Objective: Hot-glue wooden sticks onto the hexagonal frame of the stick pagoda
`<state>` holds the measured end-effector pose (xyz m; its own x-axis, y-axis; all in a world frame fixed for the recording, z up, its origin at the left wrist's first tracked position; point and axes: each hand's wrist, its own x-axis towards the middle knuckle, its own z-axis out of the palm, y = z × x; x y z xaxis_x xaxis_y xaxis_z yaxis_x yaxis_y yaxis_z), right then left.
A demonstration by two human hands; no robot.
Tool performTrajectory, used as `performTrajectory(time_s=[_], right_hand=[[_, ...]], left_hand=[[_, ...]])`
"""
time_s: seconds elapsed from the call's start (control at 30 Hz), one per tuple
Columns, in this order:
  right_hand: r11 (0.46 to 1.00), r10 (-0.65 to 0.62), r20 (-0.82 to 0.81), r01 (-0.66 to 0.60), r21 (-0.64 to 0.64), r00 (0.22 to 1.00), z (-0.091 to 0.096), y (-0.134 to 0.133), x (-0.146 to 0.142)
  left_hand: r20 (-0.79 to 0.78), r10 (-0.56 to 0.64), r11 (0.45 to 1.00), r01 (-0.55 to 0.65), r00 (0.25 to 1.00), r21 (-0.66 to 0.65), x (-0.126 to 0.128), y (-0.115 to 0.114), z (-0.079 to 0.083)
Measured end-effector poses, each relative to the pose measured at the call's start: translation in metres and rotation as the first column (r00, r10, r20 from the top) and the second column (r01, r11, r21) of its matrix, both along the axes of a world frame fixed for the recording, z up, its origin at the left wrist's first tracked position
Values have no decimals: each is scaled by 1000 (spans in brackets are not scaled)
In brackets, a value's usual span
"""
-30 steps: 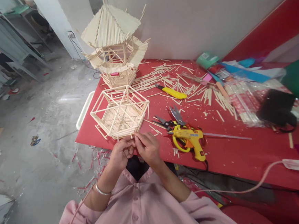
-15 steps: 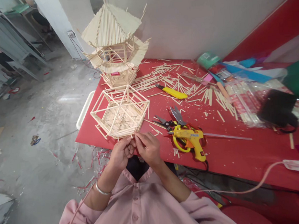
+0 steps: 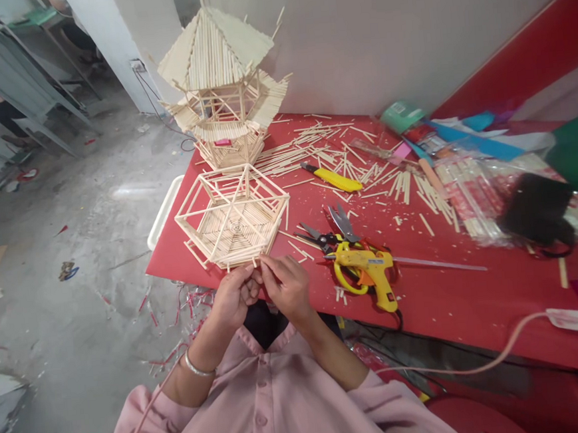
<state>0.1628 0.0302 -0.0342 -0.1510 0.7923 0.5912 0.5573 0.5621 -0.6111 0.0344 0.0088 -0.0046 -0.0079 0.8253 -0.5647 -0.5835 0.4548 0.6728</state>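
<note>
Hardly anything has moved over the last second: both hands keep their place at the near edge of the hexagonal stick frame [image 3: 240,227], and the tools lie where they lay. The left hand [image 3: 235,297] and the right hand [image 3: 289,286] almost meet there, fingers curled inward and thumbs close to the fingertips; whether they grasp the frame or a small piece cannot be told. The frame sits at the left end of the red table [image 3: 436,311], its floor laid in nested rings of sticks, just in front of a tiered stick pagoda [image 3: 211,59].

A small blue label [image 3: 374,260] on the yellow glue gun [image 3: 388,292] carries print too tiny to read. At the back of the table, a green item [image 3: 403,119] bears a white label [image 3: 397,107], equally illegible. Near it, a clear plastic bag [image 3: 483,204] contains pale sticks in red-printed wrappers, their writing blurred; a black object [image 3: 537,207] lies on top. The pagoda's lower tier holds something pink [image 3: 222,142]. Loose sticks [image 3: 320,134] spread around a yellow box cutter [image 3: 337,179].
</note>
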Motion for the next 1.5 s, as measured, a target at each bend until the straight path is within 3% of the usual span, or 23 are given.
performTrajectory(time_s=[1.5], right_hand=[[1000,-4,-7,4,-9,1000,0,0,0]], left_hand=[[-14,-11,1000,12,1000,12,-1,0,-3]])
